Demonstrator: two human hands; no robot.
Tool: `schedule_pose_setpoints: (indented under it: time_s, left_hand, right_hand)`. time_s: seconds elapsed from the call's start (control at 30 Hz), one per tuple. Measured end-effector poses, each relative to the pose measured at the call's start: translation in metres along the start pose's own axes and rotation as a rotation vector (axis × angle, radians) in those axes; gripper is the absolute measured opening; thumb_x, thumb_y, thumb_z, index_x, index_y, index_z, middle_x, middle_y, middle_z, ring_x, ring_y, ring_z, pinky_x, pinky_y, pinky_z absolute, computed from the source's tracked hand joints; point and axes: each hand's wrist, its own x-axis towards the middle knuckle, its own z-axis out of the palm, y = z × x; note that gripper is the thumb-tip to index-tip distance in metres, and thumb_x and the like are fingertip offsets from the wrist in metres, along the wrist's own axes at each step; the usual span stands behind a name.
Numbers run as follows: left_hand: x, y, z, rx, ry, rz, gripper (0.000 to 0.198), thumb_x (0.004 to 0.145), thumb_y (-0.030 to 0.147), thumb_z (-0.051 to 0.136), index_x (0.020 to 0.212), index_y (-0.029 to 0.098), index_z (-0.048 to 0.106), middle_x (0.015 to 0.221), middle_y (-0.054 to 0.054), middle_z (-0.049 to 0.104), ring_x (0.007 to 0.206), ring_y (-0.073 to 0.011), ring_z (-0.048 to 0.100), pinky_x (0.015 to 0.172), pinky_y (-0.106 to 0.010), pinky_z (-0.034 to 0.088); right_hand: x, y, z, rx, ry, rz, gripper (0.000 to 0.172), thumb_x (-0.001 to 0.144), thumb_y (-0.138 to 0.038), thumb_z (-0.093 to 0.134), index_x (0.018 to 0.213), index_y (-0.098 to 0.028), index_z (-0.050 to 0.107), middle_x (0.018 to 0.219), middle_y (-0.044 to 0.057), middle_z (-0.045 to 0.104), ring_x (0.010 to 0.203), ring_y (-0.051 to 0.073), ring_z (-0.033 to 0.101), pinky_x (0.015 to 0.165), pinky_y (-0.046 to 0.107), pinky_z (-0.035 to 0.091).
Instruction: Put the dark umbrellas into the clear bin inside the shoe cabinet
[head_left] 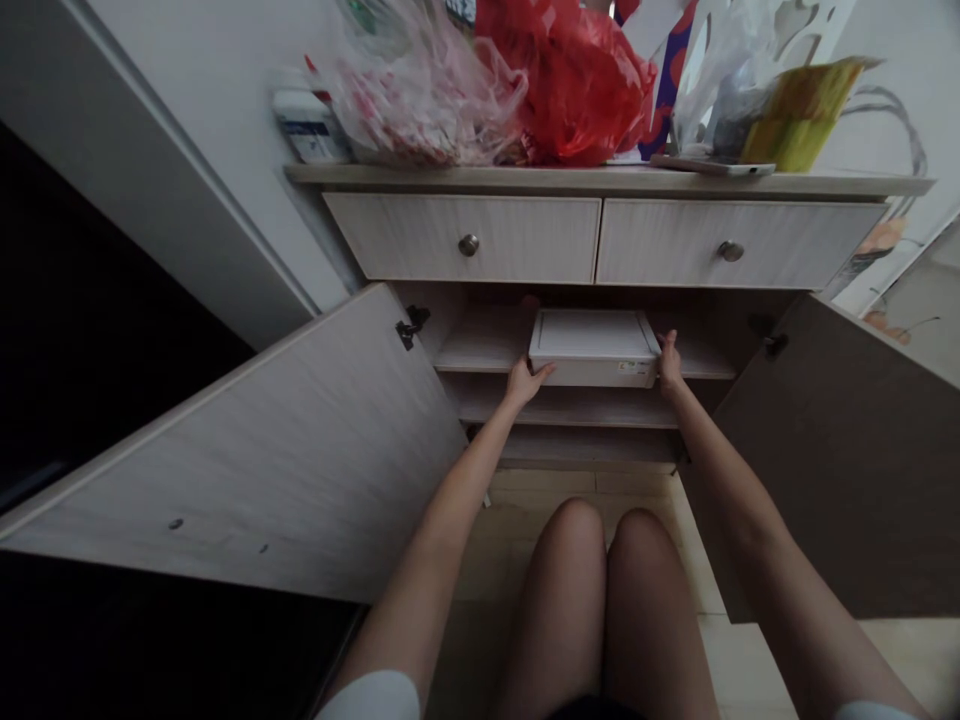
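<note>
A white lidded box (592,340), shaped like a shoebox with a small label on its front, sits partly on the upper shelf (480,345) of the cabinet. Its front end sticks out past the shelf edge. My left hand (527,380) grips the box's left front corner, thumb on the front face and the other fingers hidden at the side. On the opposite side, my right hand (670,362) is closed against the right front edge. Both arms reach forward above my knees.
Two cabinet doors, left (300,450) and right (847,460), stand swung wide. Lower shelves (570,405) lie beneath the box, two drawers (480,235) above. On the cabinet top are a clear plastic bag (427,90), a red bag (570,85), a white bottle (309,120) and a yellow container (802,115).
</note>
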Motion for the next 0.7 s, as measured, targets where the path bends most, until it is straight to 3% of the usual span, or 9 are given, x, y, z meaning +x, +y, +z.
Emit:
schedule_pose_setpoints:
  time_s: [0.13,0.27,0.37,0.5,0.7]
  left_hand:
    - [-0.02,-0.019,0.013,-0.051,0.253,0.042,0.045,0.082,0.04,0.072,0.118,0.014,0.071,0.116,-0.016,0.074,0.106,-0.0265,0.07,0.094,-0.036,0.051]
    - [-0.024,-0.026,0.019,0.006,0.284,0.048,0.035,0.085,0.041,0.068,0.107,0.014,0.076,0.104,-0.013,0.077,0.092,-0.0258,0.071,0.085,-0.033,0.053]
    - [-0.011,-0.025,0.021,0.045,0.273,0.05,0.032,0.086,0.04,0.067,0.103,0.014,0.077,0.093,-0.012,0.078,0.082,-0.0236,0.071,0.078,-0.03,0.052]
    - [0.013,-0.024,0.022,0.095,0.228,0.042,0.027,0.088,0.039,0.066,0.096,0.016,0.077,0.085,-0.011,0.077,0.081,-0.023,0.071,0.074,-0.027,0.049]
    - [0.043,-0.024,0.021,0.149,0.134,0.02,0.027,0.088,0.038,0.066,0.1,0.016,0.077,0.096,-0.014,0.077,0.095,-0.0278,0.071,0.077,-0.028,0.049]
  right_hand:
    - [-0.043,0.02,-0.002,-0.067,0.139,-0.235,0.074,0.083,-0.078,0.046,0.12,-0.016,0.062,0.116,0.016,0.067,0.107,0.026,0.063,0.096,0.043,0.049]
    - [-0.061,0.031,-0.002,-0.173,0.194,-0.28,0.062,0.079,-0.068,0.059,0.11,-0.015,0.066,0.1,0.013,0.07,0.091,0.025,0.065,0.088,0.04,0.05]
    - [-0.047,0.03,0.0,-0.194,0.174,-0.256,0.059,0.078,-0.068,0.059,0.102,-0.015,0.068,0.089,0.011,0.07,0.08,0.023,0.064,0.082,0.039,0.051]
    - [-0.021,0.028,0.005,-0.14,0.084,-0.258,0.057,0.078,-0.069,0.057,0.1,-0.017,0.067,0.093,0.013,0.072,0.082,0.024,0.066,0.079,0.039,0.053]
    - [0.004,0.029,0.011,-0.183,0.024,-0.28,0.051,0.08,-0.062,0.056,0.099,-0.016,0.067,0.097,0.018,0.072,0.087,0.027,0.068,0.081,0.041,0.054]
